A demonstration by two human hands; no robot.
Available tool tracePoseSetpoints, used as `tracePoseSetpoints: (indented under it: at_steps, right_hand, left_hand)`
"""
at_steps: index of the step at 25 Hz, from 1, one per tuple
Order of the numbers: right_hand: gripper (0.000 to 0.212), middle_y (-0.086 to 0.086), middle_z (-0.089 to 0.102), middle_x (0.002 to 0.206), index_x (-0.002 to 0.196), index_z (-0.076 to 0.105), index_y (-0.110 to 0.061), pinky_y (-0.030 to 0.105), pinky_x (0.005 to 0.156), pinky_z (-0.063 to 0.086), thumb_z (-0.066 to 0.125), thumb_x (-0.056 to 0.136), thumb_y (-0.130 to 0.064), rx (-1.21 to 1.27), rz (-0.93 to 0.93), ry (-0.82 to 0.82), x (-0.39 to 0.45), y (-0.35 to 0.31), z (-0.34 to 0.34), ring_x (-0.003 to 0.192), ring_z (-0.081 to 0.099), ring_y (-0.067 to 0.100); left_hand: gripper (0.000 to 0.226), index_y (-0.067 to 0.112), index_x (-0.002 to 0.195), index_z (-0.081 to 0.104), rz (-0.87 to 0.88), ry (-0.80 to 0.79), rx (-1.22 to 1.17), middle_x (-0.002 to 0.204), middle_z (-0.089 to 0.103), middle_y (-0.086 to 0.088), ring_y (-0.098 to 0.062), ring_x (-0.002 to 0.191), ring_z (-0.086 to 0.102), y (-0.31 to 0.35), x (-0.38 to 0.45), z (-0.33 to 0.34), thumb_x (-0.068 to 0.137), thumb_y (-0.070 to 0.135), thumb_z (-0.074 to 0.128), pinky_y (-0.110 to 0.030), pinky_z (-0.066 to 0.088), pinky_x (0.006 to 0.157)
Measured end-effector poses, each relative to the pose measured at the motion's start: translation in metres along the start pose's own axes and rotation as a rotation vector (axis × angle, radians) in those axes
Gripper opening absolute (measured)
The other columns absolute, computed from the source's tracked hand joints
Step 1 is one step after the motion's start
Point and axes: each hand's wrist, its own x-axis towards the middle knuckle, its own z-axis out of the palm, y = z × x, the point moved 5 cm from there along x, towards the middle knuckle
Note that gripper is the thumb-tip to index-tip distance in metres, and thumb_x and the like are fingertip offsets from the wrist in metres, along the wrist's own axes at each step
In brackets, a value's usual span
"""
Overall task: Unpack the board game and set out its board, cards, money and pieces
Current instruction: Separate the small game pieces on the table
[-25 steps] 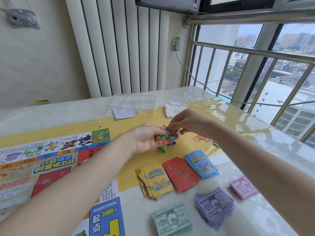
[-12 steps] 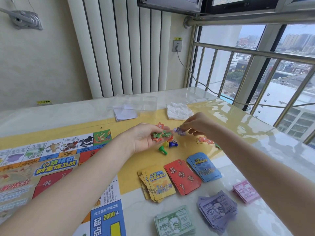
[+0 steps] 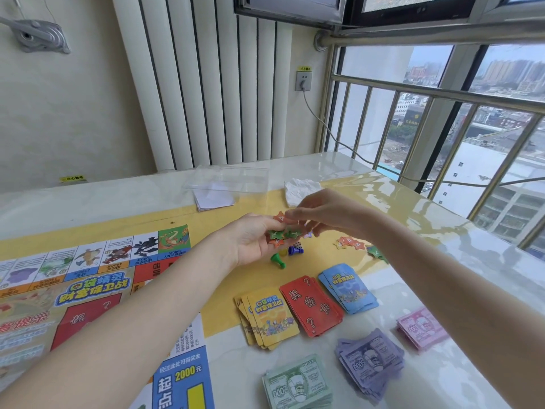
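A small bunch of green and orange star-shaped cardboard tokens [image 3: 280, 236] lies in the cupped left hand [image 3: 256, 242], and the right hand [image 3: 321, 215] pinches one orange star at its top edge. Just below the hands a green plastic pawn [image 3: 277, 259], a blue pawn [image 3: 295, 251] and a white die [image 3: 298, 245] lie on the worktop, with more star tokens [image 3: 351, 242] to the right under the right wrist. Nearer the person than the hands sit fanned yellow [image 3: 269, 318], red [image 3: 311, 305] and blue card decks [image 3: 349, 287], then green [image 3: 296, 385], purple [image 3: 370, 361] and pink banknote stacks [image 3: 420, 327]; the colourful paper game board [image 3: 88, 296] lies flat under the left forearm.
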Motion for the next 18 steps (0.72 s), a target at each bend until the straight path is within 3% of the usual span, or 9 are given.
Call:
tracePoseSetpoints:
  at_steps: [2,6,11,13,15,18]
  right_hand:
    - [0.033,0.011,0.066,0.08,0.098,0.063,0.005,0.018,0.056,0.05,0.071,0.078,-0.02,0.03,0.052,-0.026,-0.004,0.005,0.001,0.062,0.06,0.013]
    - [0.023,0.012,0.067,0.075,0.095,0.061,0.002,0.016,0.053,0.052,0.072,0.076,-0.006,0.199,0.119,0.025,-0.007,0.012,0.001,0.057,0.064,0.012]
    - [0.022,0.015,0.067,0.075,0.098,0.063,0.005,0.017,0.056,0.056,0.07,0.077,0.001,0.299,0.075,0.183,-0.005,0.008,-0.013,0.056,0.064,0.013]
    - [0.015,0.013,0.066,0.071,0.092,0.065,0.005,0.016,0.052,0.053,0.068,0.079,0.001,0.107,-0.021,0.345,-0.002,0.006,-0.027,0.052,0.061,0.01]
    - [0.006,0.011,0.068,0.077,0.087,0.066,-0.002,0.022,0.056,0.054,0.065,0.081,0.0,-0.328,-0.12,0.47,-0.001,0.003,-0.034,0.059,0.062,0.013]
    - [0.008,0.008,0.068,0.09,0.088,0.068,-0.008,0.034,0.074,0.054,0.064,0.082,-0.004,-0.669,-0.202,0.367,0.004,0.009,-0.019,0.08,0.063,0.02]
  left_hand:
    - [0.018,-0.007,0.094,0.059,0.04,0.051,-0.021,0.09,0.062,-0.022,-0.027,0.079,0.063,0.003,0.001,-0.002,0.092,-0.01,0.042,-0.025,0.057,0.054]
    - [0.018,-0.005,0.095,0.058,0.052,0.063,-0.022,0.09,0.063,-0.018,-0.026,0.082,0.062,0.001,0.002,0.001,0.093,-0.009,0.041,-0.026,0.058,0.06]
    - [0.018,-0.005,0.086,0.056,0.094,0.15,-0.127,0.087,0.06,-0.018,-0.026,0.082,0.06,0.006,0.008,0.006,0.093,-0.009,0.039,-0.036,0.046,0.091]
    - [0.02,-0.005,0.084,0.054,0.101,0.176,-0.172,0.086,0.059,-0.019,-0.03,0.092,0.059,0.007,0.008,0.004,0.094,-0.01,0.038,-0.037,0.045,0.09]
    - [0.019,-0.006,0.084,0.054,0.1,0.183,-0.19,0.09,0.06,-0.02,-0.032,0.101,0.056,0.008,0.006,0.0,0.094,-0.01,0.039,-0.037,0.045,0.088]
    - [0.016,-0.006,0.084,0.055,0.117,0.184,-0.206,0.094,0.061,-0.022,-0.032,0.099,0.057,0.007,0.004,-0.005,0.093,-0.009,0.042,-0.035,0.045,0.086]
